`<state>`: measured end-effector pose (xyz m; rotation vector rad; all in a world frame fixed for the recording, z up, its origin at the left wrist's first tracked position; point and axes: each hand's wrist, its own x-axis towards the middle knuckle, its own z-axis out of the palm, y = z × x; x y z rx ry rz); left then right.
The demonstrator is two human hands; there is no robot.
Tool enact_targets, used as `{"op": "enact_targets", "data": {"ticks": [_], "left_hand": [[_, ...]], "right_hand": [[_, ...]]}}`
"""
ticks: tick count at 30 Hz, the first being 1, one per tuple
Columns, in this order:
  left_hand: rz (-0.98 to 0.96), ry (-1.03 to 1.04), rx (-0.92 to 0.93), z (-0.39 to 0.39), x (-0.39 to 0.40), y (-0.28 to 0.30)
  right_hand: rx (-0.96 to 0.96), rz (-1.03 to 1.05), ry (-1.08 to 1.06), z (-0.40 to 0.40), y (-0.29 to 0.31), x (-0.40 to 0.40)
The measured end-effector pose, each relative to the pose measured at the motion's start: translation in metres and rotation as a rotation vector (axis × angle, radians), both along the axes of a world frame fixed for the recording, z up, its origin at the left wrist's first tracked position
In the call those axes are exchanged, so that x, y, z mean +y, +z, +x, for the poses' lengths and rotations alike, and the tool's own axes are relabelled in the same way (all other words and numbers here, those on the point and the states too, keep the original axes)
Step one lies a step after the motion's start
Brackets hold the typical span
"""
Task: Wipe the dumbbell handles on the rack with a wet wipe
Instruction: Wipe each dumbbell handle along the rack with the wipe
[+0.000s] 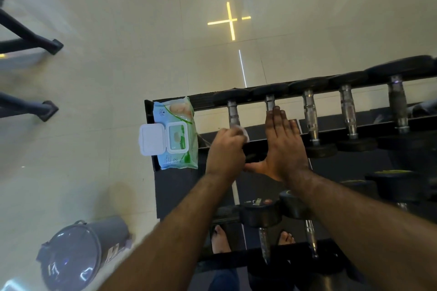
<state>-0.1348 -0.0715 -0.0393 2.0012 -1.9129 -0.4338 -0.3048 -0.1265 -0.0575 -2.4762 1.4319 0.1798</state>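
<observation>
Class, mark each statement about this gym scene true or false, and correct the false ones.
1. The left hand grips a white wipe on the leftmost top-row handle. True.
2. The right hand is clenched in a fist. False: its fingers are straight, lying over the second dumbbell.
3. The wipe pack has its lid shut. False: the lid is flipped open.
4. The pack lies at the rack's left end. True.
5. A grey bin stands on the floor. True.

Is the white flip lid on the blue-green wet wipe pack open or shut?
Open. The white flip lid lies swung back to the left of the blue-green wet wipe pack, exposing the dispensing opening.
</observation>
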Motion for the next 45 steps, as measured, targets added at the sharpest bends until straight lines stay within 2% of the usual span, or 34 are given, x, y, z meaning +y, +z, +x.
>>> {"op": "enact_targets", "data": {"ticks": [2, 3, 4, 6, 8, 11, 15, 17, 19, 21, 23, 25, 26, 28, 30, 32, 34, 37, 40, 42, 45], "left_hand": [[0.167, -0.068, 0.064, 0.005, 0.007, 0.002], [0.19, -0.024, 0.122, 0.011, 0.006, 0.006], [0.145, 0.052, 0.163, 0.017, 0.003, 0.012], [-0.139, 0.232, 0.213, 0.032, -0.01, 0.022], [-0.362, 0.311, 0.2, 0.042, -0.027, 0.021], [-0.412, 0.271, 0.197, 0.043, -0.044, 0.009], [-0.253, 0.101, 0.193, 0.041, -0.026, -0.001], [-0.056, -0.024, 0.226, 0.047, -0.014, -0.001], [0.23, -0.195, 0.23, 0.058, -0.004, 0.004], [0.395, -0.223, 0.24, 0.068, -0.005, 0.011], [0.288, -0.046, 0.314, 0.07, -0.015, 0.017], [0.109, 0.148, 0.295, 0.062, -0.024, 0.022], [0.098, 0.185, 0.272, 0.054, -0.025, 0.024], [0.223, 0.13, 0.231, 0.04, -0.021, 0.024], [0.397, -0.012, 0.125, 0.033, -0.012, 0.025], [0.449, -0.043, 0.119, 0.041, -0.008, 0.028], [0.385, 0.057, 0.258, 0.055, -0.004, 0.032], [0.194, 0.361, 0.527, 0.072, 0.009, 0.038], [0.094, 0.622, 0.819, 0.078, 0.026, 0.041], [0.021, 0.75, 0.947, 0.079, 0.035, 0.044], [-0.06, 0.853, 1.034, 0.081, 0.044, 0.053]], "right_hand": [[0.01, -0.001, 0.002, 0.0, -0.001, 0.0], [0.012, -0.006, 0.003, 0.0, -0.001, -0.001], [0.011, -0.011, 0.002, 0.0, -0.002, -0.001], [0.008, -0.004, 0.005, 0.0, -0.002, -0.001], [0.01, -0.007, 0.001, 0.001, -0.001, 0.0], [0.019, -0.004, 0.001, 0.001, 0.001, 0.0], [0.016, -0.01, 0.001, 0.001, 0.001, 0.0], [0.015, -0.021, 0.011, 0.0, 0.0, 0.0], [0.008, -0.025, 0.016, 0.0, -0.001, 0.0], [-0.003, -0.039, 0.007, -0.001, -0.003, -0.001], [-0.013, -0.033, 0.014, 0.0, -0.002, -0.001], [-0.014, -0.03, 0.01, 0.0, -0.002, 0.0], [-0.014, -0.038, 0.005, 0.001, -0.001, 0.001], [-0.007, -0.039, 0.004, 0.0, -0.001, 0.001], [-0.004, -0.03, -0.001, 0.0, 0.0, 0.001], [-0.011, -0.032, -0.005, 0.0, 0.0, 0.001], [-0.021, -0.055, -0.005, 0.001, 0.0, 0.002], [-0.064, -0.129, 0.062, -0.001, 0.002, 0.006], [-0.182, -0.214, 0.453, 0.016, 0.013, 0.025], [-0.065, -0.169, 0.655, 0.05, 0.029, 0.036], [0.231, -0.058, 0.533, 0.1, 0.05, 0.038]]}}
